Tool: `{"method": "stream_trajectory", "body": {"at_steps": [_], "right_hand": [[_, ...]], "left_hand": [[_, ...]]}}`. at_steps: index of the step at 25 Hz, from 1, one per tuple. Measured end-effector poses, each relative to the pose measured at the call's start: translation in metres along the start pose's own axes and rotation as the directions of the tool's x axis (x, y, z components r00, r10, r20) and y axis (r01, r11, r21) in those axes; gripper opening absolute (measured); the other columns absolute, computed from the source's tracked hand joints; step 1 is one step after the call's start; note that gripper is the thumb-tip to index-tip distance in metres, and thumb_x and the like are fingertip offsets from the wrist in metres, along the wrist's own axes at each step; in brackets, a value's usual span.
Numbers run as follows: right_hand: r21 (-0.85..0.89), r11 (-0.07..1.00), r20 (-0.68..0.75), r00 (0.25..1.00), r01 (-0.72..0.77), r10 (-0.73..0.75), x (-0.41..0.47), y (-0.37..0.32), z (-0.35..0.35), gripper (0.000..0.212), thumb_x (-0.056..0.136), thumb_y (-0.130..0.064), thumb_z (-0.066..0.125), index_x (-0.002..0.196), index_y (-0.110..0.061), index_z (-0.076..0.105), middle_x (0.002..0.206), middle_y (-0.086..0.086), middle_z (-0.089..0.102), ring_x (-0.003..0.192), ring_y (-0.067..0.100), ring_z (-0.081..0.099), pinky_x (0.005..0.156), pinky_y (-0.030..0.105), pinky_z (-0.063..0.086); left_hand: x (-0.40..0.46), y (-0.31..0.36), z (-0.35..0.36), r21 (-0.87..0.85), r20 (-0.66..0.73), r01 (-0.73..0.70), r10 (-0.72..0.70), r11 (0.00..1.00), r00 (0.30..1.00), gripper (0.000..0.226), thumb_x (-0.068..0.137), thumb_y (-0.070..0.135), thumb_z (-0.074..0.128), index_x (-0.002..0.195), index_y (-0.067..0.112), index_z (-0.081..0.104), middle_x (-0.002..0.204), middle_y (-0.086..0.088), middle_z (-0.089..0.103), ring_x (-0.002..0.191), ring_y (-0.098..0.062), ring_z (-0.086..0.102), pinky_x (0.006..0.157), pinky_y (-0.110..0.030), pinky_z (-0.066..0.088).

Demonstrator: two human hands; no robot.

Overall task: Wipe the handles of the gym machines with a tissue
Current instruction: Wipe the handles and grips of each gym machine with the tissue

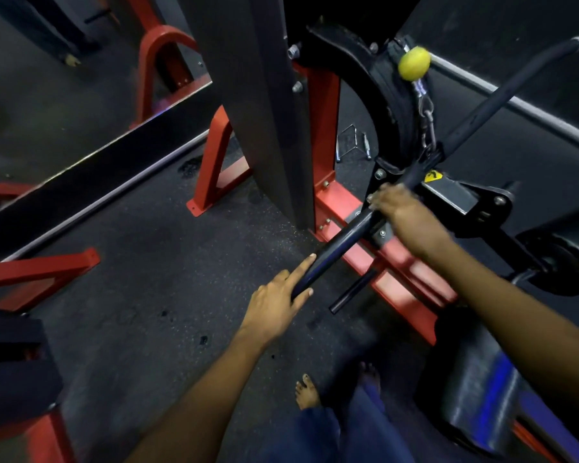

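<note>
A long black bar handle [345, 235] hangs slanted from a chain [427, 125] below a yellow ball [413, 63] on the cable machine. My left hand [274, 305] holds the bar's lower left end, with the index finger straight along one side and the thumb on the other. My right hand [401, 212] is curled over the bar near its middle, just below the chain clip, and looks blurred. No tissue shows in either hand; anything under the right palm is hidden.
A red steel base frame [398, 279] with a short black peg [351, 292] lies under the bar. A dark grey upright [264, 95] stands behind it. A black padded roller [482, 396] is at the lower right. My bare foot [306, 392] stands on the speckled rubber floor.
</note>
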State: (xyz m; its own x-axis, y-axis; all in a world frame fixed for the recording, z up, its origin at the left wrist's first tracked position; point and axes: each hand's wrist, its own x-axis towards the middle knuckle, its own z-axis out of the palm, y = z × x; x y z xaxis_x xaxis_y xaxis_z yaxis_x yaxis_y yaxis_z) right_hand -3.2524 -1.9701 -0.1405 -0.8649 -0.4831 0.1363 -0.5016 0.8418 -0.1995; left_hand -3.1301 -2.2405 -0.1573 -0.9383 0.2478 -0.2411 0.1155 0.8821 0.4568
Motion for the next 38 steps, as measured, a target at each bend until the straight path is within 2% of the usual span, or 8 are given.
{"method": "stream_trajectory", "body": {"at_steps": [3,8,13,19,24,28,35,38], "right_hand": [[-0.142,0.953,0.061,0.958,-0.268,0.278,0.011,-0.012,0.0,0.035,0.077,0.007,0.051,0.11,0.001,0.061,0.114,0.021,0.059,0.114,0.038,0.048,0.106,0.042,0.029],[0.023,0.963,0.218,0.939,0.269,-0.267,-0.002,-0.058,0.014,0.041,0.073,-0.007,0.036,0.098,-0.003,0.069,0.096,0.012,0.066,0.095,0.03,0.06,0.095,0.038,0.044],[-0.176,0.954,0.162,0.949,-0.242,0.271,0.03,0.005,-0.007,0.026,0.077,0.001,0.054,0.1,-0.003,0.066,0.101,0.016,0.061,0.101,0.035,0.054,0.096,0.039,0.035],[0.054,0.954,0.094,0.95,0.294,-0.298,-0.01,-0.061,0.023,0.033,0.08,-0.008,0.045,0.103,-0.001,0.068,0.106,0.016,0.066,0.103,0.031,0.063,0.1,0.032,0.044],[0.405,0.777,-0.028,0.843,-0.483,0.538,-0.018,-0.028,0.024,0.059,0.083,0.021,0.032,0.14,0.004,0.036,0.151,0.018,0.026,0.143,0.026,0.018,0.117,0.025,0.006],[0.538,0.816,-0.161,0.925,-0.211,0.345,-0.062,-0.135,0.065,0.05,0.088,0.016,0.036,0.137,0.007,0.04,0.148,0.015,0.029,0.141,0.019,0.016,0.117,0.023,0.009],[0.814,0.002,0.117,0.168,-0.581,0.979,0.025,-0.078,0.029,0.043,0.097,-0.006,0.034,0.138,-0.006,0.044,0.117,0.014,0.06,0.101,0.029,0.057,0.083,0.025,0.04],[0.761,0.036,0.193,0.28,-0.647,0.94,-0.002,-0.145,0.036,0.033,0.097,-0.008,0.04,0.124,-0.009,0.06,0.096,0.012,0.065,0.082,0.025,0.058,0.067,0.027,0.035]], "left_hand": [[0.0,0.0,0.001,0.023,-0.007,0.002,-0.002,1.0,1.0,0.066,0.1,0.047,0.041,0.139,0.056,-0.012,0.098,0.001,0.046,0.091,-0.026,0.06,0.088,-0.044,0.048],[-0.001,0.002,0.0,0.023,0.021,0.014,-0.014,1.0,1.0,0.066,0.101,0.047,0.04,0.139,0.055,-0.012,0.1,0.0,0.049,0.09,-0.024,0.06,0.085,-0.041,0.048],[-0.001,0.003,-0.001,0.034,0.028,0.026,-0.027,0.999,0.999,0.066,0.1,0.048,0.039,0.137,0.057,-0.015,0.104,0.0,0.05,0.093,-0.024,0.061,0.088,-0.042,0.048],[0.002,0.006,-0.005,0.034,0.027,0.011,-0.012,0.999,1.0,0.067,0.1,0.048,0.039,0.136,0.055,-0.018,0.105,-0.002,0.051,0.094,-0.026,0.061,0.086,-0.043,0.048],[-0.001,0.005,-0.006,0.028,0.025,0.02,-0.02,0.999,0.999,0.066,0.1,0.047,0.04,0.137,0.056,-0.015,0.106,-0.002,0.051,0.095,-0.027,0.06,0.087,-0.043,0.048],[0.0,0.002,-0.007,0.023,0.028,0.023,-0.024,0.999,0.999,0.067,0.1,0.048,0.041,0.138,0.056,-0.014,0.105,-0.001,0.051,0.094,-0.025,0.061,0.087,-0.042,0.048],[0.002,0.002,-0.002,0.016,0.0,0.008,-0.008,1.0,1.0,0.067,0.1,0.046,0.043,0.14,0.054,-0.01,0.105,-0.003,0.053,0.093,-0.026,0.061,0.085,-0.044,0.049],[0.004,0.0,-0.002,0.038,0.018,0.015,-0.016,0.999,1.0,0.069,0.1,0.046,0.043,0.141,0.052,-0.011,0.106,-0.004,0.053,0.093,-0.028,0.061,0.083,-0.045,0.05]]}}
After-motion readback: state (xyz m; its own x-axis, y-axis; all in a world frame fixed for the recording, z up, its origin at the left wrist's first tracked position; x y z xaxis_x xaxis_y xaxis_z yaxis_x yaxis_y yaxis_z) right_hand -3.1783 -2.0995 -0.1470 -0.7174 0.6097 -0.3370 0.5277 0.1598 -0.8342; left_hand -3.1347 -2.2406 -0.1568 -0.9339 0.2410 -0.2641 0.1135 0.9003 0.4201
